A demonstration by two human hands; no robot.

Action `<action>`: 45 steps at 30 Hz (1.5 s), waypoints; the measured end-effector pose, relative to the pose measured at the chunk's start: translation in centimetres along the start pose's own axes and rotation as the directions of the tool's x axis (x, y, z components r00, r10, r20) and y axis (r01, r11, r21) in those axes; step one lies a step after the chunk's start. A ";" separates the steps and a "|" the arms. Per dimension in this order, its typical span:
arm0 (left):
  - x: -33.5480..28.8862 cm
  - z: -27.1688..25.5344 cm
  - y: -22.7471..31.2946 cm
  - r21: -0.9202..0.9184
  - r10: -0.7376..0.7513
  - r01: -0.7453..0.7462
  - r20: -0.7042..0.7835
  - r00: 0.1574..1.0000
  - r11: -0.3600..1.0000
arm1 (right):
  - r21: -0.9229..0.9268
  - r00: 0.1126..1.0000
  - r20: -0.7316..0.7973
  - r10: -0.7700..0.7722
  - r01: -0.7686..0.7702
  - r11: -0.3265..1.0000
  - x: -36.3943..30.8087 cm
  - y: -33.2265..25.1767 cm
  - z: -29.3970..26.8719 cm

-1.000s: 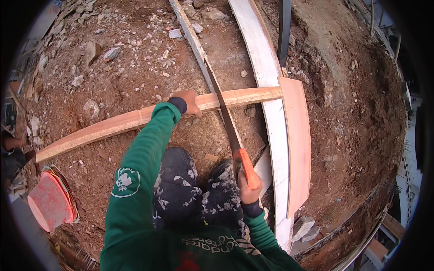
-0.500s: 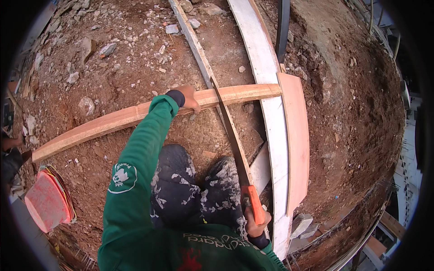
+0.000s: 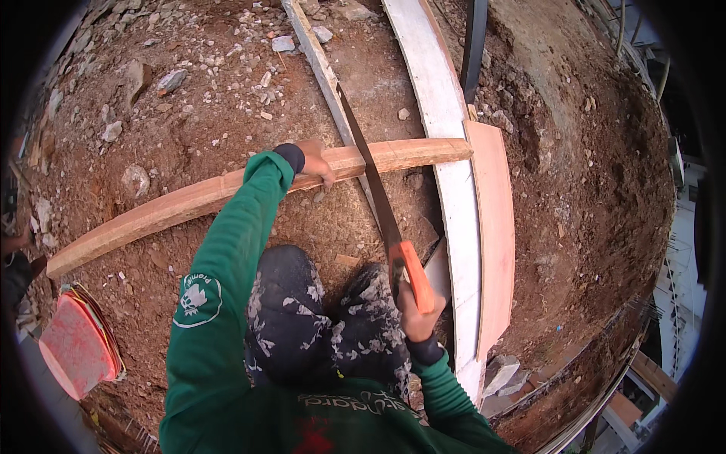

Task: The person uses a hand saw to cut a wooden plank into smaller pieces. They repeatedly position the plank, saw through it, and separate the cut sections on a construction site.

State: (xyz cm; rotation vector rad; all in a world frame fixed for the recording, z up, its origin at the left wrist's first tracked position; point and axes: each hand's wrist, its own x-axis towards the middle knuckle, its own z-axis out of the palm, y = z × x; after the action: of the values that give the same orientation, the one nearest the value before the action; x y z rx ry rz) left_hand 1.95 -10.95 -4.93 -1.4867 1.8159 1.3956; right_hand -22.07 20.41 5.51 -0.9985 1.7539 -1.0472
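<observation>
A long wooden beam (image 3: 174, 208) lies crosswise in front of me, its right end resting on a white-faced board (image 3: 454, 197). My left hand (image 3: 312, 163) is closed over the beam, left of the saw. In my right hand (image 3: 418, 312) is the orange handle of a hand saw (image 3: 376, 174). The blade crosses the beam a little right of my left hand, its tip pointing away from me. Beneath the beam runs a narrow timber strip (image 3: 321, 72). Whether the teeth have entered the wood cannot be made out.
A reddish plank (image 3: 495, 234) lies along the white board's right side. A dark post (image 3: 473, 53) rises at the far end. On the lower left sits a red bucket (image 3: 79, 348). Stones (image 3: 172, 82) are scattered over the brown soil. Part of another person (image 3: 19, 261) shows at the left rim.
My right hand has pushed the saw forward, away from me, so more of the blade extends past the beam. The left hand keeps its hold on the beam.
</observation>
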 end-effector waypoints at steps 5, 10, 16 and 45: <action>-0.2 0.1 0.6 -0.024 -0.018 0.019 0.047 0.999 1.000 | -0.015 1.000 0.004 -0.029 0.029 0.999 4.2 0.7 2.3; -1.1 -1.4 0.4 -0.072 -0.031 0.035 0.058 0.998 0.997 | -0.193 1.000 0.026 -0.009 0.014 0.981 -9.1 -0.7 -6.0; 0.1 -1.3 1.5 0.000 0.015 -0.015 0.006 1.000 1.000 | 0.064 0.993 -0.055 -0.101 0.104 0.993 8.6 2.6 5.3; -0.3 -0.3 -1.5 -0.027 0.106 -0.105 0.062 0.992 0.994 | 0.048 0.993 -0.077 -0.086 0.090 0.995 1.2 0.3 1.5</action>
State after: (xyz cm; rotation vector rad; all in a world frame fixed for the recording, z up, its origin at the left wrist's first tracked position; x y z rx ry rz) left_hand 3.55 -10.96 -5.18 -1.3596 1.8695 1.5012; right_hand -21.13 19.06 4.51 -1.0242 1.7474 -1.1934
